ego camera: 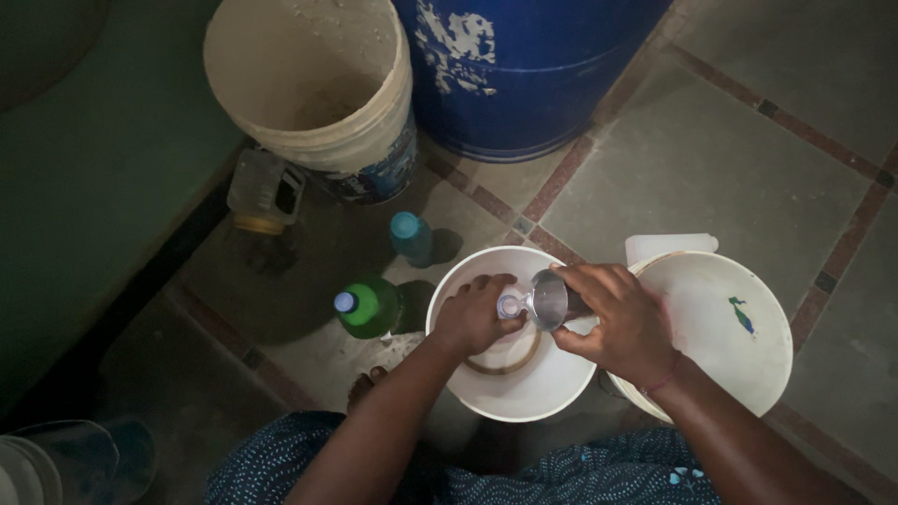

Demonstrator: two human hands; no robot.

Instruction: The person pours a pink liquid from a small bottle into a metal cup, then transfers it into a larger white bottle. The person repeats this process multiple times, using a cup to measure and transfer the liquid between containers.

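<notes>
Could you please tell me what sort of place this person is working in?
Probably a dim household washing or utility corner: tiled floor, a large blue drum, an empty plastic bucket, and a green bottle standing on the floor.

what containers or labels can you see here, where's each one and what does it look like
Blue drum: top centre, round, white patchy label.
Cream bucket: top left of the drum, open, blue printed band low on its side.
Green bottle: left of the white bucket, pale blue cap.
Teal bottle: above the green one.
White lid: right, small green-blue mark.
Clear jug: lying beside the cream bucket.
</notes>
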